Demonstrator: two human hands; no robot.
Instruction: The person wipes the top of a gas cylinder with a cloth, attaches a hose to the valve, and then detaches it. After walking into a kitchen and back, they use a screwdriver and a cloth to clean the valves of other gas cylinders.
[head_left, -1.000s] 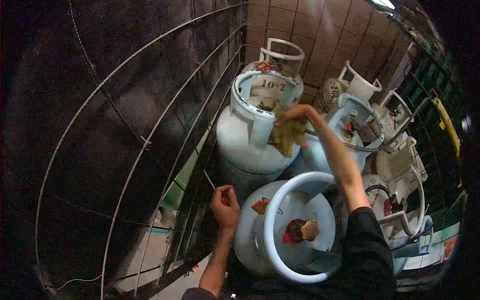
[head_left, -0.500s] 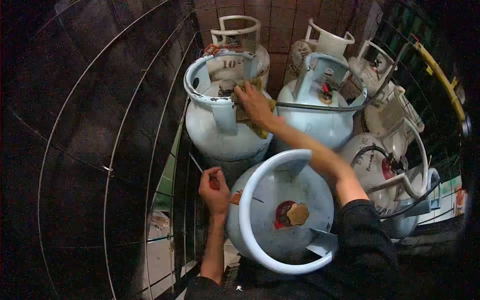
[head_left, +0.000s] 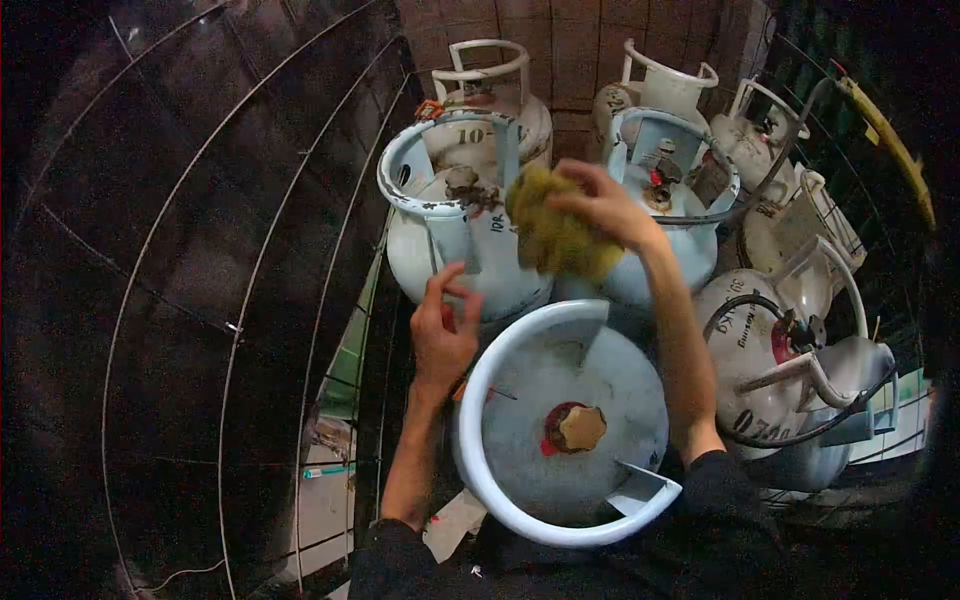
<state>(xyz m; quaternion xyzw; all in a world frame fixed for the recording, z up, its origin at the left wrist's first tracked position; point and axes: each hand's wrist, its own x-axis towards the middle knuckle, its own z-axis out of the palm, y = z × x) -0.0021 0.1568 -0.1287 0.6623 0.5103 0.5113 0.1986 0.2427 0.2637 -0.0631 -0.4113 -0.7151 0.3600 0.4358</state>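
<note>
My right hand [head_left: 605, 205] grips a crumpled, yellow-green cloth [head_left: 560, 228], slightly blurred. The cloth is in front of the gap between a pale blue gas cylinder with a chipped collar [head_left: 430, 240] and another pale blue gas cylinder [head_left: 640, 270]. My left hand [head_left: 445, 335] is closed with curled fingers beside the chipped one. Between its fingers shows a bit of the red handle of a screwdriver [head_left: 448, 318]; the shaft is hidden. Nearest me stands a gas cylinder with an open-sided collar [head_left: 480, 440] and a tan valve knob [head_left: 582, 428].
A wire cage wall [head_left: 225, 400] curves along the left. Behind stand grey-white cylinders [head_left: 535, 120]. More cylinders [head_left: 740, 300] crowd the right, with a black hose [head_left: 800, 430] looped there. A yellow bar [head_left: 890, 150] slants at the far right.
My right hand has drawn the cloth off the chipped cylinder's valve area, to the right. My left hand has risen a little, and the screwdriver's shaft no longer shows.
</note>
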